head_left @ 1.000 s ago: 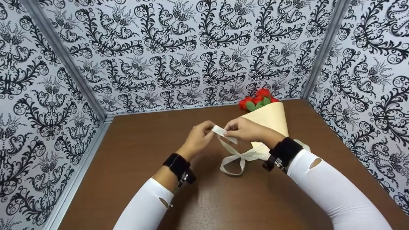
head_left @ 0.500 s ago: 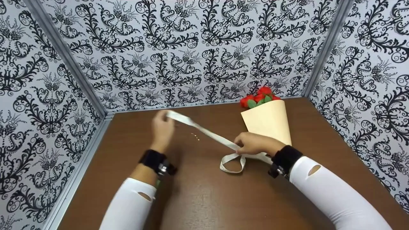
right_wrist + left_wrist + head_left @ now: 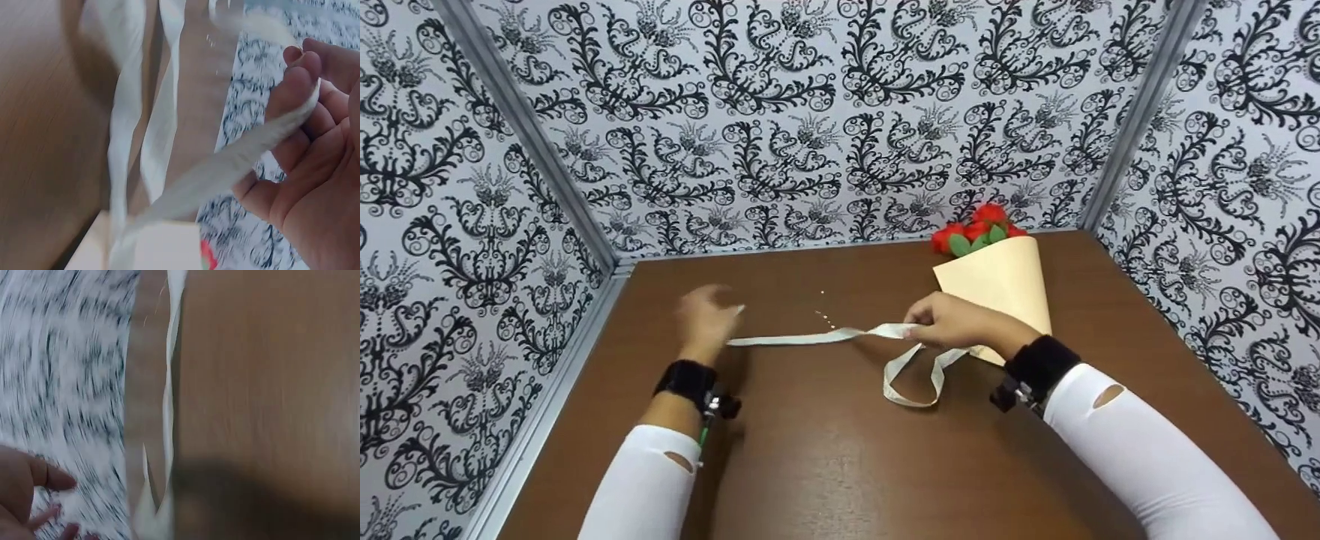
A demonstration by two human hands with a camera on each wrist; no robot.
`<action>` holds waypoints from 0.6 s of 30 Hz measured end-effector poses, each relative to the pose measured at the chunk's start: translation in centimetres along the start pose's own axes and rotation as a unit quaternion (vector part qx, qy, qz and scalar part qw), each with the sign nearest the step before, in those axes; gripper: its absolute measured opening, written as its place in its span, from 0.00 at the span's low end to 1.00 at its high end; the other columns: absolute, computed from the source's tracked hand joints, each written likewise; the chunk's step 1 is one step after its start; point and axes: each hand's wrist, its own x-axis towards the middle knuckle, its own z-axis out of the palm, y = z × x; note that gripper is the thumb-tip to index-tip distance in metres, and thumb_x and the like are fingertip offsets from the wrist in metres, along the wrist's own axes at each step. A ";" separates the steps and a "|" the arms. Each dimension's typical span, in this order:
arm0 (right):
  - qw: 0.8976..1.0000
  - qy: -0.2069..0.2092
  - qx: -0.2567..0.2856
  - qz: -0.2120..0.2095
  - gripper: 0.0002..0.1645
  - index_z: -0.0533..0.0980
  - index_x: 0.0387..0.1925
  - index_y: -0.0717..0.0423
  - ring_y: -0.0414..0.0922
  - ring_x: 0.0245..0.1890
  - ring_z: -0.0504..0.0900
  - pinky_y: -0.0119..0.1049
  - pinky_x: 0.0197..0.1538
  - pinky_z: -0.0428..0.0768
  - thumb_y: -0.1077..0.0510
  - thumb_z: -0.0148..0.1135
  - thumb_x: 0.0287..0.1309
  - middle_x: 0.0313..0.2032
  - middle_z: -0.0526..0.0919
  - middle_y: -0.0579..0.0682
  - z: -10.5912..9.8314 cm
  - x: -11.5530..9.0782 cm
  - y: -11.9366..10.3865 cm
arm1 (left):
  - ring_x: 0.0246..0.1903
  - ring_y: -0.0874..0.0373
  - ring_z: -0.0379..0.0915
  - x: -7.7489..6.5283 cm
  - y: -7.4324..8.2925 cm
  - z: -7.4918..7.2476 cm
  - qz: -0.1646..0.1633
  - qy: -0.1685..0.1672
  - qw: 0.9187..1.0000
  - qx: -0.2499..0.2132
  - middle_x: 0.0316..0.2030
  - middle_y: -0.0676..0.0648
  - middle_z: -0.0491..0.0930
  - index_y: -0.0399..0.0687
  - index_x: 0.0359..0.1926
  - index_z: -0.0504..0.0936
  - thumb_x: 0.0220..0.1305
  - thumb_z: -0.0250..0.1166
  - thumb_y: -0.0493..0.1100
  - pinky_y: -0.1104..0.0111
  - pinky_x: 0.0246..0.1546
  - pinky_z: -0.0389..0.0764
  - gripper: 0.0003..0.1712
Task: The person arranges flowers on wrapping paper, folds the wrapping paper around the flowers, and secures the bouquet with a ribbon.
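A long cream ribbon (image 3: 802, 340) stretches leftward over the brown table from my right hand (image 3: 952, 319), which pinches it between thumb and fingertips. In the right wrist view the ribbon (image 3: 214, 166) runs up into those fingertips. My left hand (image 3: 705, 324), blurred, is at the ribbon's far left end. Seen from the left wrist, that hand (image 3: 22, 486) has its thumb extended and sits apart from the ribbon (image 3: 169, 399), whose end is folded back. A loop of ribbon lies below the right hand, beside a rose bouquet in cream wrapping paper (image 3: 997, 277).
Red roses (image 3: 988, 215) with green leaves poke out of the wrapping at the table's back right. Small pale specks (image 3: 826, 319) lie on the tabletop (image 3: 825, 450). Patterned walls (image 3: 780, 112) with grey corner strips enclose the table on the back and sides.
My left hand has moved left, drawing the ribbon out, and has let go of its end. The right hand slid back along the ribbon, then rose slightly. The bouquet stays in place.
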 end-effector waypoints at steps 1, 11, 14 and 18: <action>1.000 0.003 -0.005 -0.006 0.11 0.87 0.42 0.57 0.37 0.25 0.78 0.29 0.31 0.77 0.53 0.70 0.67 0.26 0.84 0.43 0.2 0.4 -0.6 | 0.66 0.36 0.73 -0.5 1.4 0.7 0.058 -0.037 0.998 -0.002 0.65 0.33 0.79 0.38 0.67 0.79 0.62 0.70 0.39 0.46 0.69 0.74 0.31; 0.997 0.055 -0.035 -0.044 0.14 0.86 0.47 0.51 0.39 0.37 0.81 0.34 0.44 0.80 0.57 0.75 0.58 0.38 0.89 0.45 1.2 2.3 -3.7 | 0.57 0.54 0.83 -6.4 12.0 6.9 0.342 -0.198 0.918 0.043 0.56 0.50 0.86 0.51 0.62 0.82 0.64 0.74 0.44 0.59 0.65 0.81 0.26; 0.997 0.066 -0.006 -0.032 0.15 0.85 0.51 0.54 0.40 0.36 0.81 0.32 0.41 0.79 0.58 0.72 0.63 0.39 0.89 0.48 1.2 2.1 -3.7 | 0.47 0.57 0.87 -6.9 12.3 7.5 0.350 -0.152 0.923 0.046 0.47 0.51 0.90 0.50 0.54 0.86 0.68 0.68 0.38 0.63 0.53 0.86 0.15; 0.994 0.108 0.027 -0.016 0.20 0.79 0.59 0.54 0.42 0.34 0.81 0.33 0.38 0.79 0.58 0.70 0.67 0.40 0.87 0.52 1.1 1.4 -3.0 | 0.43 0.56 0.87 -6.6 11.9 7.4 0.354 -0.121 0.926 0.040 0.44 0.51 0.90 0.50 0.50 0.88 0.68 0.63 0.33 0.62 0.48 0.86 0.14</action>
